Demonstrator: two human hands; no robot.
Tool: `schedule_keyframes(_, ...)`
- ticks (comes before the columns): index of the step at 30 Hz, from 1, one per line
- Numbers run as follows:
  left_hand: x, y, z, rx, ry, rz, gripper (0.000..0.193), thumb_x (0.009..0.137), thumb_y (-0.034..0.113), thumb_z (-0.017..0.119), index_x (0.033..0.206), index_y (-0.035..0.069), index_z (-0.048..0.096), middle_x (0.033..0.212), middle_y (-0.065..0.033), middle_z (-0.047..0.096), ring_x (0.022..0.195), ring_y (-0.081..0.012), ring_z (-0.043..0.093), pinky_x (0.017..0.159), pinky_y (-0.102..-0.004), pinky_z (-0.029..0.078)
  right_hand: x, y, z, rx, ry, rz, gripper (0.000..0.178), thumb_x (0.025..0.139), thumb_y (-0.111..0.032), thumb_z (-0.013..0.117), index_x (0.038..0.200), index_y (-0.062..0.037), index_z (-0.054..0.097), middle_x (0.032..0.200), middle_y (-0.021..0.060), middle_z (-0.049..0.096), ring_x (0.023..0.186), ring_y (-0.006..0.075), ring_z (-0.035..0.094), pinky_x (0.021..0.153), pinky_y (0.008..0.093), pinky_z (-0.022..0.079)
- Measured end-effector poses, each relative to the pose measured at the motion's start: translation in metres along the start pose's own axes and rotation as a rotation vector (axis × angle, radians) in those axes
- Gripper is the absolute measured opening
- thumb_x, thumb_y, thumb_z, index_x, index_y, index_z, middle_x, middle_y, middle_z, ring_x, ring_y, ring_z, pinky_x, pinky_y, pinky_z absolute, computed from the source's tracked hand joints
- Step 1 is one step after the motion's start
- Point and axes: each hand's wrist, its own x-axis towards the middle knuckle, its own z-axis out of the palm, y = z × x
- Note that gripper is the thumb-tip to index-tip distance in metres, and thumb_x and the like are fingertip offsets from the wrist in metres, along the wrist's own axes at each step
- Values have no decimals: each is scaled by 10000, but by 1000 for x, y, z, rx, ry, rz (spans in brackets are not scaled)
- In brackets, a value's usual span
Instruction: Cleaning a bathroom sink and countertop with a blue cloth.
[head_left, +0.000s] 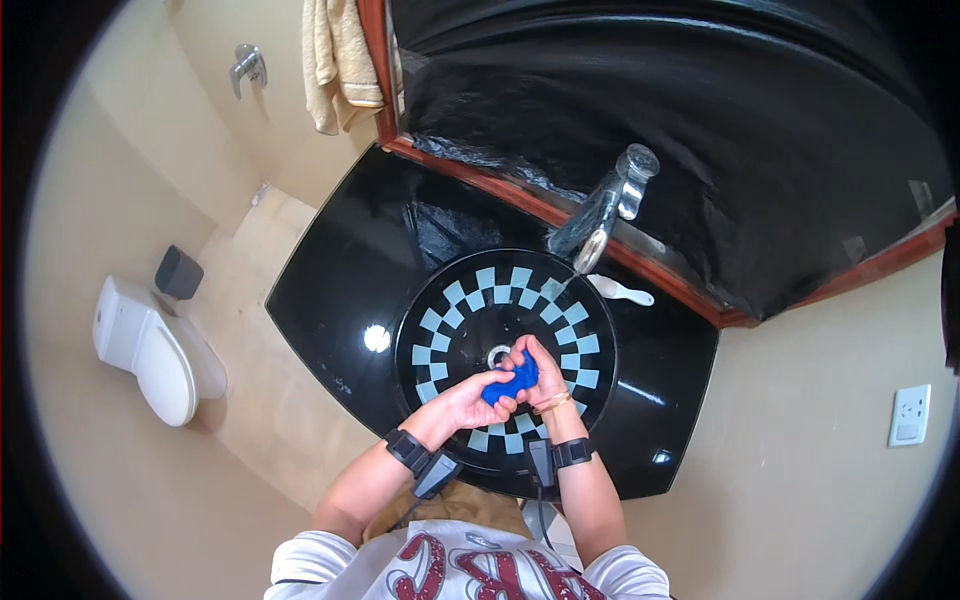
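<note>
1. Blk sheeting [560, 100] in reddish-brn frame [470, 179]: beyond far side of basin [500, 320].
2. Blk counter [330, 270]: glossy, all round basin.
3. Wht toilet [168, 378]: well L of basin.
4. Basin itself: rd, blk, w/ pale-blue chequered ring.
5. Chrome faucet [625, 185]: basin's far-R edge.
6. L hand [463, 400] + R hand [545, 378]: over basin's near half, close tog.; I see both clamped on blue cloth [510, 383], approx. one per end.
7. Blue cloth: bunched betw. hands, over basin.
8. Wht brush [620, 290]: on counter, just off basin's far-R rim.
</note>
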Motion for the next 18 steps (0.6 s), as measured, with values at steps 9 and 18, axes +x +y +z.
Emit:
schedule_keyframes(9, -1, 10, 9, 1051, 170, 44, 235, 758, 160, 647, 873, 64, 466, 670, 1, 471, 562, -44, 477, 415, -167, 372, 12, -5, 20, -266, 204, 161, 369, 882, -384, 453, 646, -107, 391, 518, -7, 345, 468, 120, 353, 460, 242, 333)
schedule_keyframes(18, 48, -10, -50, 1900, 981, 383, 475, 675, 165, 624, 1066, -18, 425, 874, -250, 589, 846, -389, 579, 730, -430, 473, 25, 61, -36, -672, 530, 88, 401, 880, -358, 454, 573, -99, 437, 477, -12, 402, 394, 87, 368, 389, 238, 302)
